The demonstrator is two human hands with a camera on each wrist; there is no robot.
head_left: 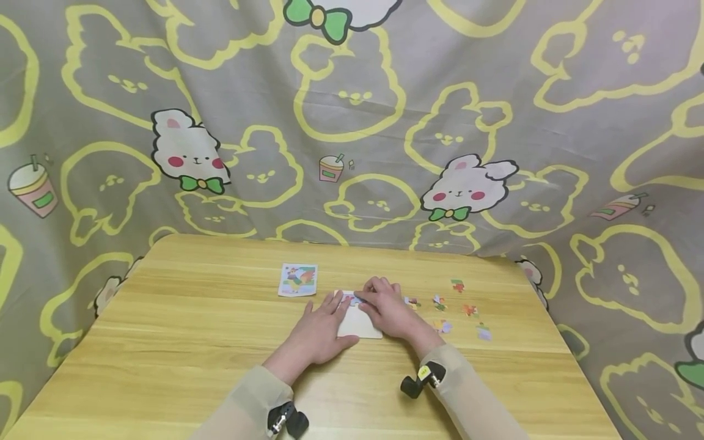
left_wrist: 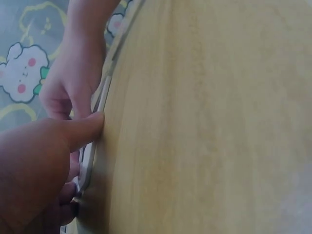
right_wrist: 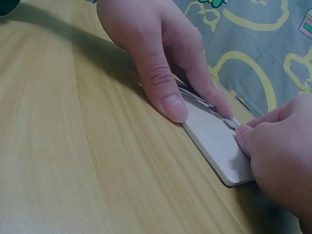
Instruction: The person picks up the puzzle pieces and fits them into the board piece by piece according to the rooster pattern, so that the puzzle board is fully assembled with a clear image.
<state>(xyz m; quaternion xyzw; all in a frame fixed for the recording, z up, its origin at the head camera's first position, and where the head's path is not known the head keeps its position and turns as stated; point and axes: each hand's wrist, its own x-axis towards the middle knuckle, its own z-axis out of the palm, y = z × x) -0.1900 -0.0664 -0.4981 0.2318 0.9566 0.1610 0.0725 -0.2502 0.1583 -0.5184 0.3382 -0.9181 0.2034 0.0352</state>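
A small white puzzle board (head_left: pixel 360 327) lies flat on the wooden table, with a few colored pieces along its far edge. My left hand (head_left: pixel 321 332) rests over the board's left side, fingers stretched forward and thumb at the near edge. In the right wrist view its thumb and forefinger touch the board (right_wrist: pixel 209 134). At the far part of the board, my right hand (head_left: pixel 392 310) pinches a puzzle piece (head_left: pixel 354 299) between thumb and forefinger, close by the left fingertips. My fingers partly cover that piece. Bare white board shows nearer to me.
Several loose puzzle pieces (head_left: pixel 470 310) lie scattered right of the board. A picture card (head_left: pixel 298 280) showing a colorful bird sits at the back left. Behind the table (head_left: pixel 192 342) hangs a grey curtain (head_left: pixel 264 91) with rabbit prints.
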